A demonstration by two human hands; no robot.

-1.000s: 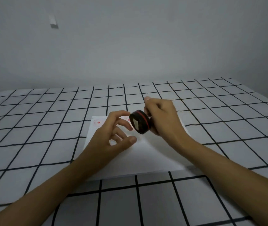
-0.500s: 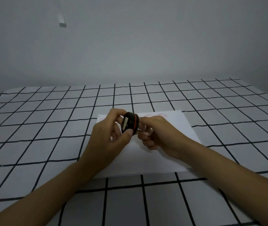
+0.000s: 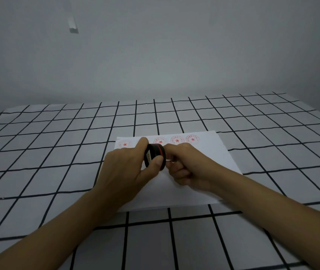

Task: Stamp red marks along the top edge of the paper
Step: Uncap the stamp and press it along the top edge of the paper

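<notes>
A white sheet of paper (image 3: pixel 209 158) lies on the checked tablecloth, with several round red star stamp marks (image 3: pixel 176 140) in a row along its far edge. Above the paper's middle, both hands hold a round black stamp with a red ring (image 3: pixel 155 152), turned on its side. My left hand (image 3: pixel 124 170) pinches its black end between thumb and fingers. My right hand (image 3: pixel 186 166) is closed around the other end, which is hidden inside the fist. One mark between the hands and the left mark is partly covered by my left fingers.
The table (image 3: pixel 48 152) carries a white cloth with a black grid and runs back to a plain grey wall. A small white fitting (image 3: pixel 72 26) is fixed high on the wall at the left.
My left hand has come up from the paper and taken hold of the stamp's black end. The right hand has lowered and closed on the other end. The row of red marks has come into view.
</notes>
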